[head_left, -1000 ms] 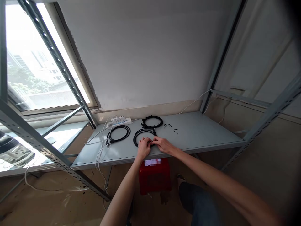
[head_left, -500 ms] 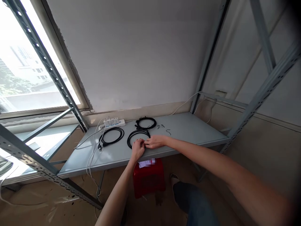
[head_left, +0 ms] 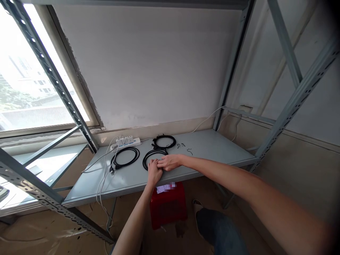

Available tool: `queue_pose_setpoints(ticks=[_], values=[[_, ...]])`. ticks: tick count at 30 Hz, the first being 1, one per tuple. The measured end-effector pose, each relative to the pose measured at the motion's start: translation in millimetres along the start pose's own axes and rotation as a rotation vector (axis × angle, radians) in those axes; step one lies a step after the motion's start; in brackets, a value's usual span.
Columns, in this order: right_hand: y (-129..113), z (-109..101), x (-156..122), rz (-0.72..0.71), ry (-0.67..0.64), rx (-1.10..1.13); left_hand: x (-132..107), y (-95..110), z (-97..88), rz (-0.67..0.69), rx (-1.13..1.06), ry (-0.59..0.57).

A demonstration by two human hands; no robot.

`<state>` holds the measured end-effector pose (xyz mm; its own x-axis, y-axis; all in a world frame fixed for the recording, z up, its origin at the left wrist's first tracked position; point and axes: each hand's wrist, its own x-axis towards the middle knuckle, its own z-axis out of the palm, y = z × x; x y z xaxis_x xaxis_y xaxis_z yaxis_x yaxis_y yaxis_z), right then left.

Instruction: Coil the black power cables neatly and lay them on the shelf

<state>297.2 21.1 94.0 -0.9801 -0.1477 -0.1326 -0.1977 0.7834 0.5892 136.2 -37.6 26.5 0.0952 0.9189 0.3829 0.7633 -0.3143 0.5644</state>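
Note:
A coiled black cable (head_left: 145,158) lies near the front edge of the shelf, partly hidden under my hands. At its near side, my left hand (head_left: 154,171) is closed on the cable with bent fingers. My right hand (head_left: 170,162) comes in from the right, its fingertips pinched together against the left fingers. Whatever sits between the right fingertips is too small and covered to make out. Behind this coil rests a second black cable coil (head_left: 175,142), and to the left a third black coil (head_left: 138,154) with its plug end towards me.
Several short black ties (head_left: 189,151) lie right of the coils. A white power strip (head_left: 136,142) with plugs stands at the back, its white cords hanging over the front edge. Metal uprights (head_left: 278,127) frame the shelf (head_left: 212,145). Below is a red stool (head_left: 168,205).
The view has tilted up slightly. Both hands stay at the front coil; the right fingertips have shifted a little left, over the left hand's fingers. The coils lie as before.

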Motion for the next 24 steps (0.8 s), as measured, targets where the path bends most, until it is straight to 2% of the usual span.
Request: queue_pose_setpoints(ticks=[5,13,16,20,24], values=[[-3.0,3.1,1.1,0.041,-0.012,-0.013,-0.1,0.3,0.8,0.009,0.026,-0.02],[-15.3,-2.1,-9.8,0.184,-0.293,0.069,-3.0,10.4,-2.0,0.137,0.139,-0.178],[-22.0,-5.6,-7.9,0.287,-0.359,0.14,-3.6,10.7,-1.8,0.159,0.185,-0.207],[-31.0,-8.3,-1.6,0.484,-0.366,0.312,-3.9,9.1,-0.5,0.176,0.201,-0.207],[-37.9,-8.6,5.7,0.588,-0.314,0.415,-3.9,9.4,-0.5,0.183,0.218,-0.216]])
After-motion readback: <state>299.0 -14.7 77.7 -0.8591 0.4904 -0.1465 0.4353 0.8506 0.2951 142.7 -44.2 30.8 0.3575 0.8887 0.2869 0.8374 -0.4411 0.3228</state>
